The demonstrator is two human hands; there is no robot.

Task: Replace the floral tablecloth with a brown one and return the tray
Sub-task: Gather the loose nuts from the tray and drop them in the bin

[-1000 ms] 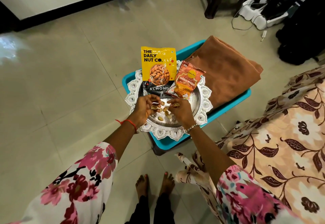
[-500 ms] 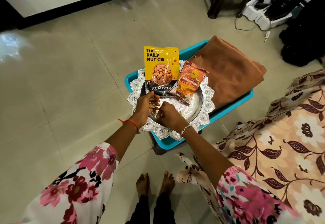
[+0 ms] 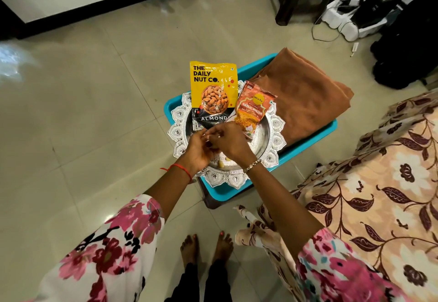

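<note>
The silver tray (image 3: 276, 133) sits in the middle of the scene, a round metal dish with a bright, embossed rim cut into pointed scallops. It rests on the near end of a teal plastic tub (image 3: 310, 139) with a smooth raised lip. Behind and to the right of the tray, in the same tub, lies the brown tablecloth (image 3: 305, 98), folded into a thick, soft bundle with rounded creases.

Two glossy packets lean across the far side of the tray: a yellow almond pouch (image 3: 213, 88) with a black band at its foot, and beside it a smaller orange garlic bhujia packet (image 3: 253, 107), tilted.

Over the tray's bowl the two hands meet. The left hand (image 3: 196, 152) is curled like a cup, and the right hand (image 3: 231, 143) lies against it with its fingertips drawn together. I cannot tell what, if anything, is pinched between them. A couple of pale nuts (image 3: 222, 163) lie on the metal just under the wrists.

To the right of the tray, the floral tablecloth (image 3: 379, 195) spreads out, beige with dark leaves and cream blossoms, one knotted corner hanging down. Glossy pale floor tiles (image 3: 94, 112) lie to the left of the tray.
</note>
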